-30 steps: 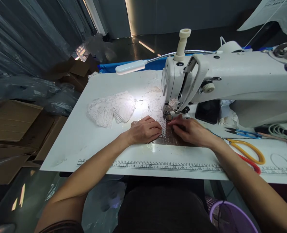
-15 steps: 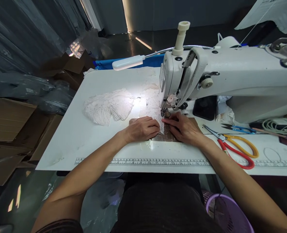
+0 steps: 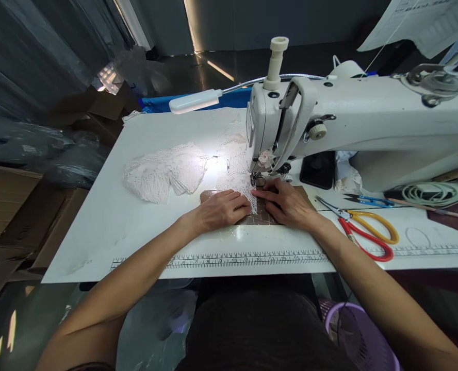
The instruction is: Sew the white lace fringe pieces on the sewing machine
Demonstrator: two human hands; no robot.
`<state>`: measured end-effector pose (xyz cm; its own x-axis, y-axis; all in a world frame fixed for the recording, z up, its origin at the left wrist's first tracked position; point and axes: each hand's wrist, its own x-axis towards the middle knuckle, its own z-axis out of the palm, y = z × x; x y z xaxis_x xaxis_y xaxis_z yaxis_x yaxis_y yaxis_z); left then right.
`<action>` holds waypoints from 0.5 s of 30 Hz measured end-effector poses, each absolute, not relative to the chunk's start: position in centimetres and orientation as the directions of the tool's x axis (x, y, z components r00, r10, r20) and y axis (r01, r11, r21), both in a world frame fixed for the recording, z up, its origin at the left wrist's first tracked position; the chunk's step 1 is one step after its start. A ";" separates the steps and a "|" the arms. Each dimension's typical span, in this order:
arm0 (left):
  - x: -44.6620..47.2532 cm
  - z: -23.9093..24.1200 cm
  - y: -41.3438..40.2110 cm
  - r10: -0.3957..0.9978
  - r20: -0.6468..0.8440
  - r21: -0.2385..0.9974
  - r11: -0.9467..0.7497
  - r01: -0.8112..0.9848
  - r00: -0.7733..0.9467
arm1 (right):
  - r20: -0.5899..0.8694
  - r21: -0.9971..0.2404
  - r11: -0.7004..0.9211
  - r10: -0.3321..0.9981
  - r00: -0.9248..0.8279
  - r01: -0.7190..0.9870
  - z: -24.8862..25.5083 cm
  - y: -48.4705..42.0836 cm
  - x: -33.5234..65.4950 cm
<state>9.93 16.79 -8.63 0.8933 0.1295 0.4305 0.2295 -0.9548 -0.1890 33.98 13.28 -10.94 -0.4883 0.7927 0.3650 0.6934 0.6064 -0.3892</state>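
Observation:
A white sewing machine [image 3: 353,129] stands on a white table [image 3: 136,154]. A strip of white lace [image 3: 163,172] runs from a heap at the left to the presser foot [image 3: 257,179]. My left hand [image 3: 219,208] lies flat on the lace just left of the needle, fingers stretched out. My right hand [image 3: 287,203] rests beside it on the right, fingertips pressing the lace edge down close to the foot. Both hands lie over a brown plate [image 3: 260,216] set in the table.
Red and yellow scissors [image 3: 364,232] and small blue snips [image 3: 368,199] lie to the right, beside a coiled cable [image 3: 434,193]. A lamp [image 3: 194,101] on a flexible neck lights the lace. A printed ruler [image 3: 221,259] lines the near edge. Cardboard boxes [image 3: 4,206] stand left; a purple basket [image 3: 360,335] sits below.
The view has shifted, so everything sits further left in the frame. Both hands stay on the lace by the presser foot, the right fingers stretched a little closer to it.

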 end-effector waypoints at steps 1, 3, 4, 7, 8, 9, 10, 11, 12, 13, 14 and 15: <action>9.9 -8.5 16.7 0.142 0.425 -0.168 -0.958 0.232 0.894 | 0.365 -0.383 0.621 0.782 -0.505 0.684 -10.9 13.3 34.1; 9.8 -8.0 16.5 0.176 0.398 -0.092 -0.969 0.230 0.900 | 0.365 -0.365 0.649 0.759 -0.539 0.667 -10.9 13.3 34.2; 9.9 -7.8 16.5 0.194 0.375 -0.049 -0.972 0.228 0.907 | 0.364 -0.358 0.658 0.751 -0.550 0.662 -10.9 13.4 34.3; 10.2 -7.3 16.7 0.243 0.312 0.038 -0.969 0.244 0.919 | 0.352 -0.355 0.653 0.756 -0.552 0.669 -10.8 13.3 34.3; 10.3 -7.3 16.8 0.259 0.299 0.053 -0.965 0.255 0.918 | 0.347 -0.359 0.646 0.762 -0.547 0.674 -10.8 13.3 34.3; 10.5 -7.4 16.9 0.275 0.290 0.065 -0.961 0.267 0.917 | 0.342 -0.362 0.638 0.769 -0.540 0.680 -10.8 13.3 34.2; 10.6 -7.5 17.0 0.291 0.284 0.074 -0.957 0.281 0.914 | 0.337 -0.365 0.631 0.775 -0.534 0.685 -10.8 13.2 34.2; 10.6 -7.6 17.0 0.306 0.283 0.080 -0.952 0.295 0.909 | 0.332 -0.366 0.625 0.780 -0.530 0.690 -10.8 13.2 34.1; 10.6 -7.6 17.0 0.319 0.283 0.085 -0.948 0.308 0.904 | 0.329 -0.367 0.620 0.784 -0.526 0.694 -10.8 13.2 34.1; 10.6 -7.7 16.9 0.332 0.286 0.090 -0.943 0.320 0.899 | 0.326 -0.366 0.615 0.788 -0.523 0.698 -10.8 13.2 34.0; 10.5 -7.7 16.9 0.342 0.287 0.095 -0.940 0.329 0.895 | 0.325 -0.364 0.610 0.791 -0.518 0.704 -10.7 13.2 34.0; 10.5 -7.7 16.8 0.351 0.287 0.101 -0.936 0.336 0.891 | 0.323 -0.360 0.606 0.795 -0.514 0.710 -10.7 13.2 33.9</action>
<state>10.45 16.76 -7.71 0.8913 0.3509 0.2871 0.3360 -0.9364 0.1013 33.87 13.20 -10.66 -0.5144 0.7945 0.3226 0.7097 0.6056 -0.3598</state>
